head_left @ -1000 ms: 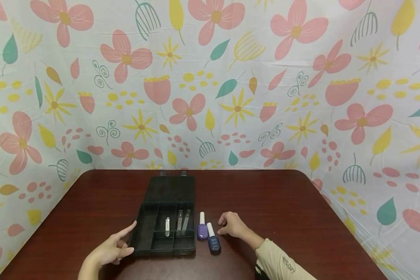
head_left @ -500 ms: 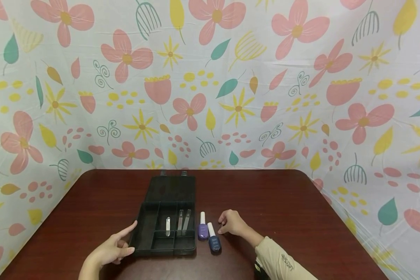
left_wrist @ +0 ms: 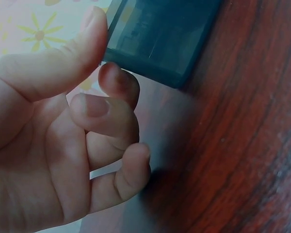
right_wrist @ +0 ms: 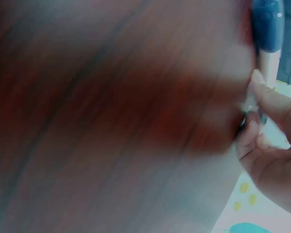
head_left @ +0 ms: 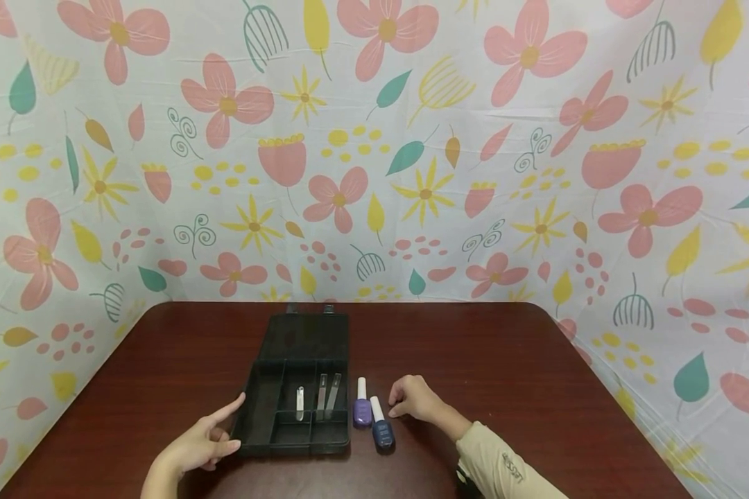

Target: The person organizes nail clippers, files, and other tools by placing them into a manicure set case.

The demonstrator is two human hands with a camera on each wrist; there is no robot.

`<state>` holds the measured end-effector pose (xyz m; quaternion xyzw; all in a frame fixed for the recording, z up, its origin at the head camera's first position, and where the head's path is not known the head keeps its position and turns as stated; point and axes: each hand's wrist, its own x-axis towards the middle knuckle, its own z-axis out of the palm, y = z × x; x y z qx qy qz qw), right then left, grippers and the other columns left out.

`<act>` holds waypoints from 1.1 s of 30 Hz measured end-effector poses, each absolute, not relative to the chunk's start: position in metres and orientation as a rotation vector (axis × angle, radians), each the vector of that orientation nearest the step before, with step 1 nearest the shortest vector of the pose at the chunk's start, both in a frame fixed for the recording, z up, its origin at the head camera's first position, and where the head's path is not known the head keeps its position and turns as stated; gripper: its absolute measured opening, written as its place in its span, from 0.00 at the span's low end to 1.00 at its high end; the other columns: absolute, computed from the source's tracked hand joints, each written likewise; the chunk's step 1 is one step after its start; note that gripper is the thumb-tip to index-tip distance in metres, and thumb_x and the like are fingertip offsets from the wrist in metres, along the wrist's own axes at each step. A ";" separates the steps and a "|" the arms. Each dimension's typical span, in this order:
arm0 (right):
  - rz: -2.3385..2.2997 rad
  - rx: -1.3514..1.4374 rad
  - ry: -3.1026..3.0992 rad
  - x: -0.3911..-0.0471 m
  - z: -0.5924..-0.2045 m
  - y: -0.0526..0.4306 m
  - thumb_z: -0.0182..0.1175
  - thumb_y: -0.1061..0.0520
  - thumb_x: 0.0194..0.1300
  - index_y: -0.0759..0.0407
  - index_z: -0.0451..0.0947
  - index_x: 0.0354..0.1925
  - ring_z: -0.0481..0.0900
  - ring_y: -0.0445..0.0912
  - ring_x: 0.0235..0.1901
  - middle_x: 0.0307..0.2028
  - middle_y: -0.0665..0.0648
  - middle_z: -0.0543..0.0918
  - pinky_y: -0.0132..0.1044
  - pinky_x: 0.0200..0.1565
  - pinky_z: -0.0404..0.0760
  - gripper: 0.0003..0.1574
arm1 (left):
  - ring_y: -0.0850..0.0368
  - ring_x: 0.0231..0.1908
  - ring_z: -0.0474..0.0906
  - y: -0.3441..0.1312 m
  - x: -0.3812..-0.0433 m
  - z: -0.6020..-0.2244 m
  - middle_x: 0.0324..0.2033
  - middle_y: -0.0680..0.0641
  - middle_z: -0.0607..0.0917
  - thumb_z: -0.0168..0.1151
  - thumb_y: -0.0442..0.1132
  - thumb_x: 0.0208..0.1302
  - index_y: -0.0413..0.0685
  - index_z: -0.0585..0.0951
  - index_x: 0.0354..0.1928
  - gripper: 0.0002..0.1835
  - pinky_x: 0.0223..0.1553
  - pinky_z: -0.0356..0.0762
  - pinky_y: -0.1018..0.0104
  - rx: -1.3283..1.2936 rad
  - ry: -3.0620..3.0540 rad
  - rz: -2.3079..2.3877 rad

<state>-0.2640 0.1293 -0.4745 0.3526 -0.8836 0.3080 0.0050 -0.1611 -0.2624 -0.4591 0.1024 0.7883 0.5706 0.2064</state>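
A black compartment box (head_left: 262, 443) lies open on the table, its lid (head_left: 306, 336) folded back. My left hand (head_left: 193, 443) holds its front left corner, index finger along the side and thumb at the front. The other fingers curl below in the left wrist view. Inside are a nail clipper (head_left: 299, 403) and two slim metal strips. A purple nail polish bottle (head_left: 362, 412) and a dark blue nail polish bottle (head_left: 383, 435) lie right of the box. Beside them, my right hand (head_left: 418, 400) pinches a small shiny thing (right_wrist: 250, 104), mostly hidden by the fingertips.
The box sits on a dark red-brown wooden table (head_left: 493, 360) with rounded far corners. A flower-printed curtain (head_left: 412, 229) rises right behind the table's far edge and along both sides.
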 end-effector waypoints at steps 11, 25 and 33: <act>1.313 1.008 -2.857 -0.267 -0.479 0.139 0.66 0.66 0.49 0.62 0.75 0.22 0.70 0.40 0.08 0.11 0.52 0.76 0.31 0.10 0.67 0.08 | 0.62 0.14 0.57 -0.263 -0.163 -0.461 0.14 0.53 0.63 0.58 0.39 0.60 0.38 0.40 0.68 0.44 0.18 0.61 0.68 0.297 2.172 1.593; 1.742 1.027 -2.783 -0.263 -0.479 0.143 0.60 0.66 0.55 0.70 0.81 0.33 0.73 0.44 0.10 0.18 0.62 0.78 0.32 0.11 0.70 0.07 | 0.63 0.14 0.59 -0.262 -0.162 -0.462 0.14 0.53 0.63 0.57 0.38 0.60 0.36 0.39 0.67 0.44 0.18 0.61 0.68 0.347 2.187 1.591; 2.028 0.898 -2.633 -0.263 -0.478 0.138 0.60 0.72 0.53 0.83 0.73 0.42 0.74 0.41 0.13 0.22 0.71 0.78 0.37 0.16 0.74 0.17 | 0.62 0.14 0.59 -0.261 -0.162 -0.461 0.14 0.52 0.63 0.57 0.38 0.60 0.36 0.39 0.67 0.43 0.18 0.61 0.68 0.338 2.185 1.590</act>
